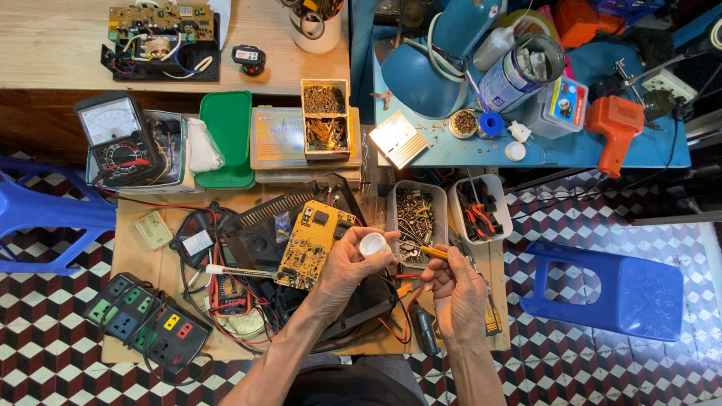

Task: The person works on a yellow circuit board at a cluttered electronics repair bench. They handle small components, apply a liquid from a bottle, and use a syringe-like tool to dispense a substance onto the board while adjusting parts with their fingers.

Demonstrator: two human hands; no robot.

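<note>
gripping a white cap (374, 244) and orange tool (434, 252), hands hover beside a yellow circuit board (310, 244).

You look straight down from a single head-worn camera, close above your own forearms, which enter from the bottom edge. The yellow circuit board (310, 243) sits just left of centre; beyond it, toward the top edge, the view reaches a wooden bench (53, 41).
</note>
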